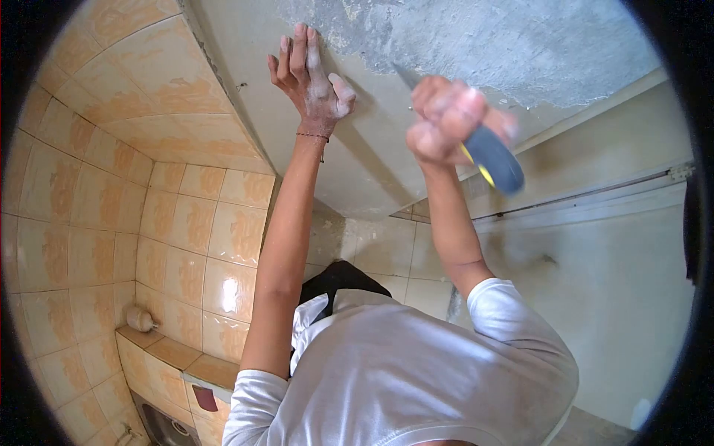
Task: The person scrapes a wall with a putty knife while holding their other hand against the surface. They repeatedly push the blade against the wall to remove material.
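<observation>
My left hand (314, 85) lies against the painted wall (364, 163), fingers spread and dusted with white powder; a thin dark band circles the wrist. In my right hand (450, 123), somewhat blurred, is a scraper (497, 160) with a dark grey and yellow handle. Its narrow metal blade points up and left toward the lower edge of a rough grey-blue patch (483, 44) where the paint is gone. Whether the blade tip touches the wall cannot be made out.
Orange-patterned tiles (178, 215) cover the left walls. A round cream object (140, 318) rests on a tiled ledge (175, 351) above a metal sink (160, 425). A pale rail (587, 204) runs along the right side. Light floor tiles (379, 241) show below.
</observation>
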Demonstrator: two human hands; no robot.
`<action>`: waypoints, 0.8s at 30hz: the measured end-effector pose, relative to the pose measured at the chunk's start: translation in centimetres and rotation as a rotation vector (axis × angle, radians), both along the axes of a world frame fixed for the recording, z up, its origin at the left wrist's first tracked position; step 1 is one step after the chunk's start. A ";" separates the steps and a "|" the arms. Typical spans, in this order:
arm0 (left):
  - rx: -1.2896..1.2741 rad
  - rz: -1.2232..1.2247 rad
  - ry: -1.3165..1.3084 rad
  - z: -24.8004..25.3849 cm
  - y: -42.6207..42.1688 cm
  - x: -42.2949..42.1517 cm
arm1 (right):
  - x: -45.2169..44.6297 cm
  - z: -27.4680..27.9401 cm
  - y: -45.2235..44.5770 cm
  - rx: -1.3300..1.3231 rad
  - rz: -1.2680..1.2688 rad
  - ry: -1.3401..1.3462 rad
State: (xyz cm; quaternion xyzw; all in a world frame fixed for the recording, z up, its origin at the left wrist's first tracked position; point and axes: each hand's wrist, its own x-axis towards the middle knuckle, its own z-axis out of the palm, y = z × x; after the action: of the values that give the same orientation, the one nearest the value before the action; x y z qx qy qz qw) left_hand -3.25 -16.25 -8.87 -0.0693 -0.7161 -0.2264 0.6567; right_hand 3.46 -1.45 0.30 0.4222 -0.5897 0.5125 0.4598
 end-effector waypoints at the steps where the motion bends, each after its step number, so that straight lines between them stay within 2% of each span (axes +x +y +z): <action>1: 0.001 0.001 -0.003 -0.1 0.0 0.0 | -1.0 -0.4 -0.1 -0.083 -0.120 0.070; 2: 0.004 0.003 -0.005 -0.1 -0.1 -0.1 | -3.5 -2.6 0.4 0.068 -0.264 0.145; 3: 0.007 0.004 -0.004 0.0 0.0 -0.1 | -2.8 -2.4 0.1 0.066 -0.269 0.143; 5: -0.003 0.003 0.004 0.0 0.1 -0.1 | -1.0 -1.2 -1.2 -0.142 -0.202 0.111; 6: -0.009 0.009 0.010 0.0 0.0 -0.1 | -1.1 -0.6 -1.3 -0.142 -0.196 0.113; 10: -0.002 -0.006 -0.001 -0.3 0.0 -0.2 | -0.8 0.6 -0.2 0.162 -0.391 0.099; 11: 0.003 -0.001 -0.003 -0.3 -0.1 -0.2 | -0.8 0.3 -0.4 0.160 -0.399 0.097; 13: 0.009 0.004 0.008 -0.1 0.0 -0.4 | -1.4 -0.9 -1.0 0.076 -0.556 0.368; 14: 0.000 0.003 0.009 -0.1 0.0 -0.2 | -0.5 -1.9 -0.9 -0.134 -0.335 0.094; 15: -0.008 0.007 0.007 0.0 -0.1 -0.1 | 0.2 -1.2 -0.5 -0.132 -0.326 0.098; 17: -0.001 0.009 0.009 0.0 -0.2 -0.2 | 1.0 0.4 0.6 -0.130 0.181 -0.081; 18: 0.002 -0.002 0.010 -0.1 -0.1 -0.2 | -0.7 -0.3 0.0 -0.112 -0.148 0.089; 19: 0.001 -0.008 0.006 -0.3 0.0 -0.2 | -0.6 -1.0 -0.2 -0.112 -0.155 0.085; 21: 0.009 0.005 -0.004 -0.2 -0.1 -0.3 | -0.4 -1.7 -0.5 0.074 -0.427 0.075; 22: 0.007 0.006 0.002 0.0 -0.1 -0.4 | 0.1 -1.2 -0.8 -0.071 -0.297 0.163; 24: -0.004 0.013 -0.004 0.0 0.0 -0.1 | -0.1 -0.5 -0.6 -0.036 -0.305 0.173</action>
State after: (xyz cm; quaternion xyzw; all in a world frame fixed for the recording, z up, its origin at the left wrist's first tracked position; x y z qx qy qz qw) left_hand -3.33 -16.25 -8.91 -0.0654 -0.7182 -0.2210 0.6565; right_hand 3.34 -2.03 -0.17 0.3619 -0.5960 0.4089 0.5888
